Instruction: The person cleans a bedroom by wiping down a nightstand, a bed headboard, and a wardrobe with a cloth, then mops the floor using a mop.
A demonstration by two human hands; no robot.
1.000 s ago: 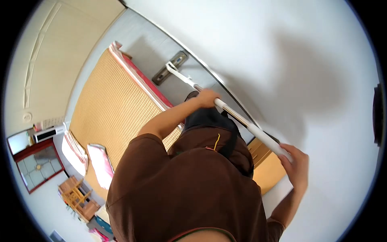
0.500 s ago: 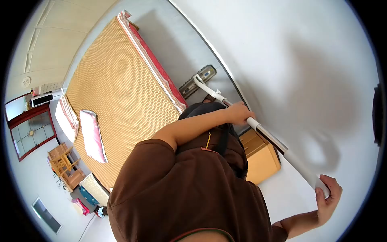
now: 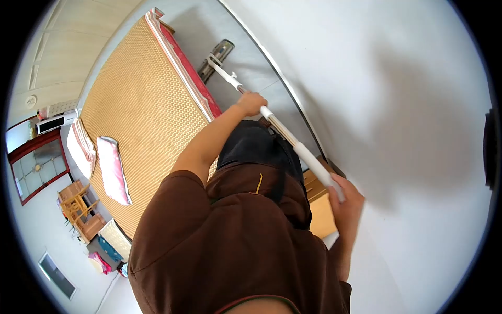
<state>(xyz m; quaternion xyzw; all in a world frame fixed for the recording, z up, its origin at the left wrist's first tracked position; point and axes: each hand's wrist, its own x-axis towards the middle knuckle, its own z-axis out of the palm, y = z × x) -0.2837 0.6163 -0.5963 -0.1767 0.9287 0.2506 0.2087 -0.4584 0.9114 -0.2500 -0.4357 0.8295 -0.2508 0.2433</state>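
Observation:
A flat mop [image 3: 308, 158] with a white and metal pole runs diagonally across the view. Its wide, flat head [image 3: 223, 49] lies on the grey floor [image 3: 206, 23] beside the bed, with a dark fringe along its edges. My left hand [image 3: 252, 103] wraps around the lower pole, just above the white joint piece. At the pole's top end, my right hand [image 3: 349, 201] is closed on the white grip. The pole passes over my dark trousers and between me and the wall.
Left of the mop stands a bed [image 3: 141, 94] with a woven mat and a pink-white pillow [image 3: 112, 170]. A white wall [image 3: 366, 78] rises on the right. A wooden cabinet [image 3: 320, 212] is behind my right side. Wooden chairs [image 3: 78, 206] stand at the far left.
The mop head has slid forward along the floor, up and left in view. Both hands moved with the pole, the right hand coming in closer to my body.

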